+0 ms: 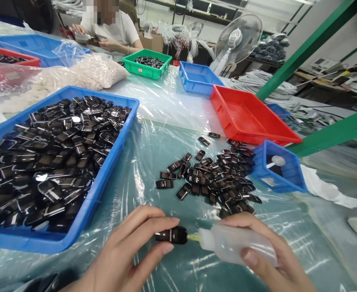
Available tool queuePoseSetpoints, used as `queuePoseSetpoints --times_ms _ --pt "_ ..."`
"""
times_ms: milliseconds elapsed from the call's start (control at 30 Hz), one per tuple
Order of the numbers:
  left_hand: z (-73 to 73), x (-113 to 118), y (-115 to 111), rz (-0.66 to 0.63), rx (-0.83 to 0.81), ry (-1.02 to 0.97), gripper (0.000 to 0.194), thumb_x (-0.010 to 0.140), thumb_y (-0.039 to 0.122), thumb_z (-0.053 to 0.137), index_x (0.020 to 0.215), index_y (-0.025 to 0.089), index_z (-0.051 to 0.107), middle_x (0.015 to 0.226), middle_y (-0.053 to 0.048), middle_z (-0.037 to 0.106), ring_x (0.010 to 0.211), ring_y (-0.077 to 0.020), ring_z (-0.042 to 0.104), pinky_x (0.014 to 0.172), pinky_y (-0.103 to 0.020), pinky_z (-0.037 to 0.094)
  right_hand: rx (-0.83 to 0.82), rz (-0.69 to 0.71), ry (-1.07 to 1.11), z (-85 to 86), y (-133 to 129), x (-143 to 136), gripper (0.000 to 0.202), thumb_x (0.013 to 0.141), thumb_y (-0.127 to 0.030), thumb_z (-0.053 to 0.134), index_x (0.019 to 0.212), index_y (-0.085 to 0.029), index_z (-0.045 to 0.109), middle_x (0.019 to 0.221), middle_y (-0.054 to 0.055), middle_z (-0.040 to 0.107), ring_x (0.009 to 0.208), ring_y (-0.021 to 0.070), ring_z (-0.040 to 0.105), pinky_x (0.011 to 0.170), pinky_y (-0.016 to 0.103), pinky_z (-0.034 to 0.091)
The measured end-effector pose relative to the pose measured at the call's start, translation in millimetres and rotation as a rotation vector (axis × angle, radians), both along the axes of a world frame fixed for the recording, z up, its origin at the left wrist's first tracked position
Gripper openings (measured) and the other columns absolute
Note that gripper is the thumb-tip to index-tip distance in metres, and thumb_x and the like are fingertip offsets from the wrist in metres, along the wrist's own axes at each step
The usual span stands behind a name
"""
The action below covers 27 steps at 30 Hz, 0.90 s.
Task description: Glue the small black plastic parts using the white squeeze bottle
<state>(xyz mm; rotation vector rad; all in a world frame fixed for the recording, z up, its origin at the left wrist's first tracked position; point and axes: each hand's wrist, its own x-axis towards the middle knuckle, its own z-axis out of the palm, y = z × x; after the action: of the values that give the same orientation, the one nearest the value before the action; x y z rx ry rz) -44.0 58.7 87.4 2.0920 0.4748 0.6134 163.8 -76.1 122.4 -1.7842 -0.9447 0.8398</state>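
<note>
My left hand [136, 239] pinches a glossy black piece [174, 235] between thumb and fingers, low in the middle of the view. Wrapped round a translucent squeeze bottle [239, 243] is my right hand [266, 247]. The bottle lies nearly level, its thin yellowish tip at the right end of the black piece. Beyond my hands, a loose pile of similar black pieces [218, 176] lies on the plastic-covered table [136, 174]. A large blue tray [105, 170] full of black pieces stands at the left.
A red tray [248, 115] and a small blue bin [278, 172] holding a white round object stand at the right. Farther back are a green tray [148, 73], a blue tray [198, 79], a fan [237, 38] and a seated person [120, 32]. Green bars cross the right side.
</note>
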Motion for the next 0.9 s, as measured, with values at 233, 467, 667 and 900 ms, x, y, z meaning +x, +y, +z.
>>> queuePoseSetpoints --times_ms 233,467,667,900 --pt "1.0 1.0 0.4 0.072 -0.075 -0.011 0.025 0.095 0.024 0.055 0.117 0.034 0.058 0.109 0.001 0.062 0.098 -0.0160 0.062 0.081 -0.020 0.050 -0.016 0.012 -0.019 -1.8 2.3 2.4 0.031 0.078 -0.065 0.059 0.088 -0.037 0.069 0.071 -0.003 0.067 0.055 0.0137 0.056 0.048 0.021 0.043" --pt "7.2 5.9 16.8 0.392 -0.282 0.060 0.024 0.096 0.040 0.047 0.112 0.032 0.063 0.110 0.001 0.066 0.098 -0.0194 0.063 0.078 -0.027 0.053 0.035 -0.003 -0.033 -22.6 5.5 15.0 0.033 0.086 -0.050 0.060 0.118 -0.041 0.061 0.117 -0.001 0.070 0.102 0.0198 0.066 0.085 0.028 0.054" --pt "1.5 8.7 10.9 0.353 -0.474 0.036 0.027 0.095 0.045 0.047 0.112 0.034 0.064 0.103 0.003 0.070 0.098 -0.0182 0.064 0.082 -0.028 0.051 0.110 0.056 -0.267 -42.8 20.8 4.7 0.028 0.089 -0.033 0.061 0.116 -0.033 0.054 0.121 0.004 0.065 0.112 0.0207 0.061 0.086 0.033 0.055" --pt "5.8 9.1 11.4 0.304 -0.522 0.067 0.032 0.093 0.046 0.044 0.115 0.030 0.060 0.107 -0.001 0.065 0.105 -0.0232 0.059 0.086 -0.036 0.046 0.492 0.051 -0.716 -45.0 6.3 -12.7 0.038 0.076 -0.007 0.070 0.106 -0.028 0.061 0.094 0.001 0.063 0.086 0.0174 0.064 0.076 0.028 0.053"
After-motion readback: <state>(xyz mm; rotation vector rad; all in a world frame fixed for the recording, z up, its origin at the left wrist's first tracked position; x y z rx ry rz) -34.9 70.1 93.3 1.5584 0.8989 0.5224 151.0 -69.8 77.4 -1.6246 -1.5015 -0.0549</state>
